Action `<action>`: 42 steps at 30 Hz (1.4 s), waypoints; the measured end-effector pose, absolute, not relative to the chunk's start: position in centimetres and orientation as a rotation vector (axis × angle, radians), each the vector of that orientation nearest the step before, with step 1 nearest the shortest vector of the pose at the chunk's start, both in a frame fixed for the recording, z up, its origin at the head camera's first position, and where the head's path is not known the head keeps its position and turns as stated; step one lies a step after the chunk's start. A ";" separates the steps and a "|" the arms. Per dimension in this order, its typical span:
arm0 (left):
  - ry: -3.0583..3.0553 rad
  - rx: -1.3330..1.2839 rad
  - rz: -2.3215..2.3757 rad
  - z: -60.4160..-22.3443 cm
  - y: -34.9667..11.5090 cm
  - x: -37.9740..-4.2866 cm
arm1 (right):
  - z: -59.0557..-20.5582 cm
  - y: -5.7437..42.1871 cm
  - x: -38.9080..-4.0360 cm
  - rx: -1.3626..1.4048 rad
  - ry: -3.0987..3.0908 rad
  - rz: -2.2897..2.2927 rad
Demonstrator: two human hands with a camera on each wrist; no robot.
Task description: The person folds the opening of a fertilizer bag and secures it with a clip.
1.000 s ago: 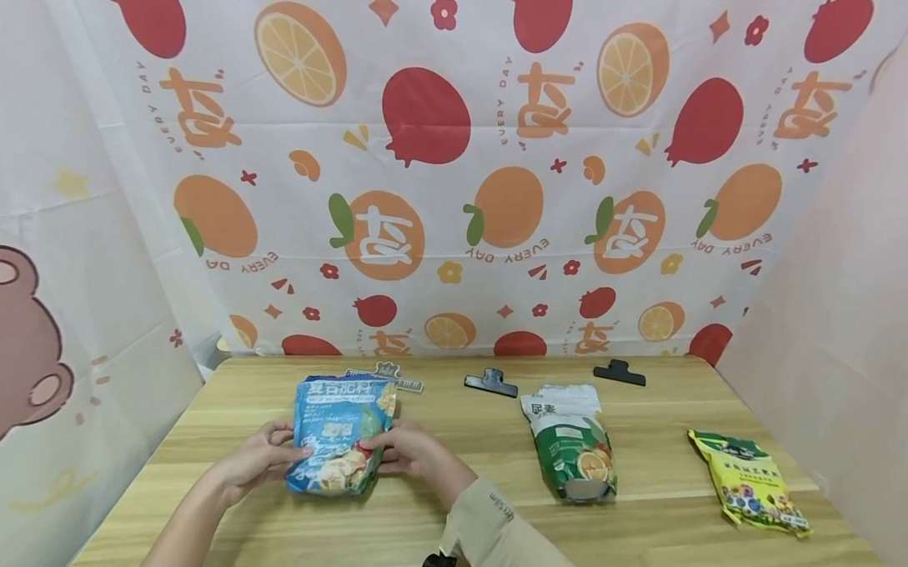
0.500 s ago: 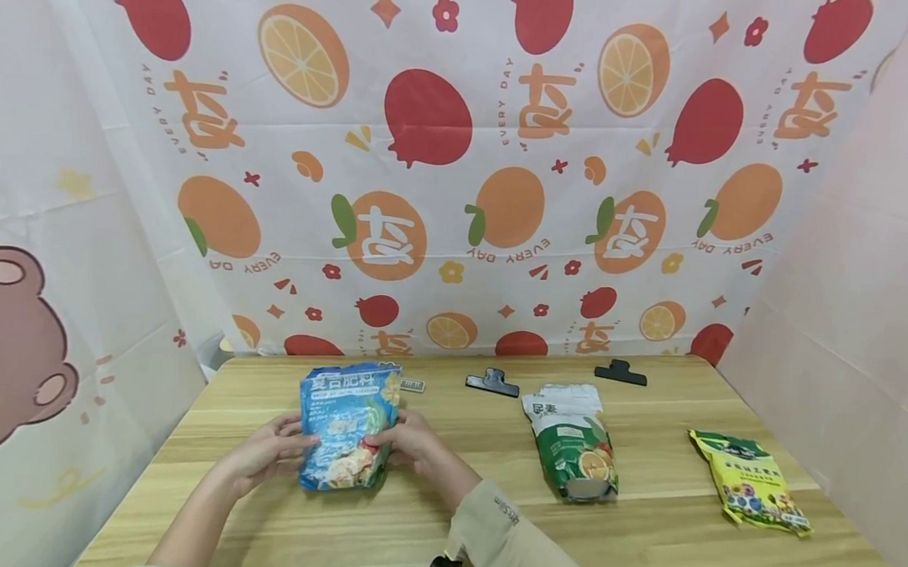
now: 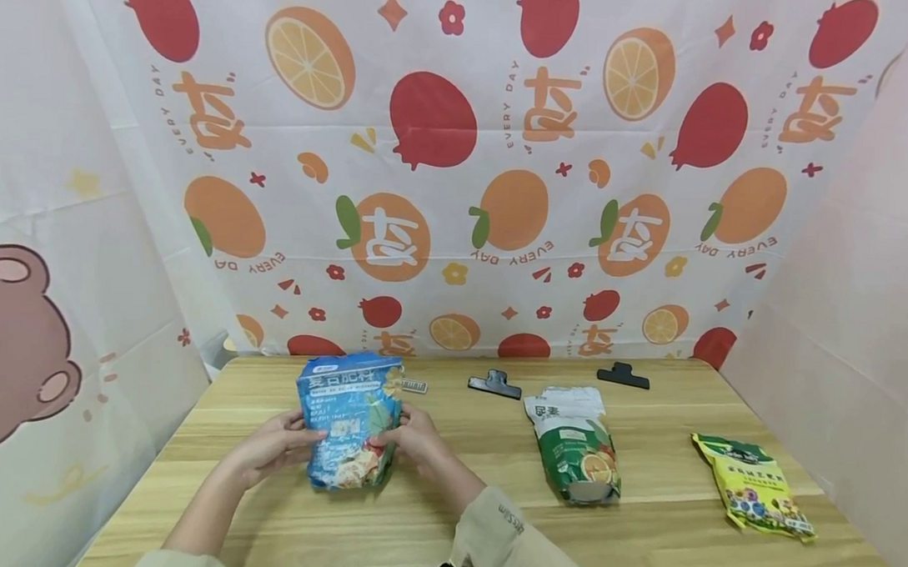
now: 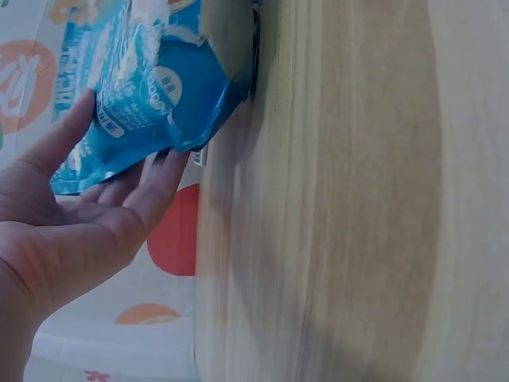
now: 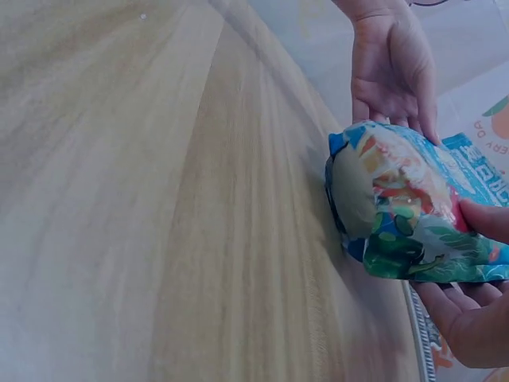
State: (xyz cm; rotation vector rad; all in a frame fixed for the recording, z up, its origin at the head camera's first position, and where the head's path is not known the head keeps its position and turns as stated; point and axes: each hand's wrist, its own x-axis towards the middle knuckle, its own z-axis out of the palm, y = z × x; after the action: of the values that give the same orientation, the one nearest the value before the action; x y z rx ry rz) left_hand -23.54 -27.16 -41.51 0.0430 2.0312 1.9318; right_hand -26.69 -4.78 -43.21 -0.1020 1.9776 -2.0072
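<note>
A blue plastic fertilizer bag (image 3: 352, 418) with printed lettering and a food-like picture stands at the left of the table, held from both sides. My left hand (image 3: 274, 448) grips its left edge, thumb on the front and fingers behind. On the opposite edge my right hand (image 3: 418, 443) pinches it the same way. In the left wrist view the thumb of my left hand (image 4: 87, 215) lies on the bag's blue side (image 4: 159, 87). The right wrist view shows the bag's pale bottom (image 5: 351, 191) facing the camera, close over the wood.
A silver clip (image 3: 414, 386) is partly hidden behind the blue bag. Two black clips (image 3: 494, 383) lie along the back edge. A green-and-white bag (image 3: 577, 455) lies right of the middle, a yellow packet (image 3: 755, 487) farther right. Fruit-print cloth (image 3: 465, 192) hangs behind the table.
Both hands have tipped the blue bag more upright and moved it slightly right. Its top edge sits higher and covers much of the silver clip. The other bags and clips lie still.
</note>
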 end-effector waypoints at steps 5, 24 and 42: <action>2.069 0.109 1.936 -41.7 -26.9 -23.8 | -43.2 -4.6 -27.0 -0.191 2.112 -1.975; 2.188 0.214 1.926 -42.3 -27.1 -23.2 | -42.8 -3.0 -27.0 -0.547 2.197 -1.751; 2.326 0.296 1.607 -42.1 -27.1 -21.9 | -42.8 -2.6 -25.8 -0.766 2.279 -1.461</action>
State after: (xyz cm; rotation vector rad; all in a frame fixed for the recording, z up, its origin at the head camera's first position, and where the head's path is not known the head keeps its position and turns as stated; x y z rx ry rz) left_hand -21.92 -27.14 -42.09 0.2955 2.3257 1.6066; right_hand -25.78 -2.63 -42.77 -0.7657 2.2786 -1.4610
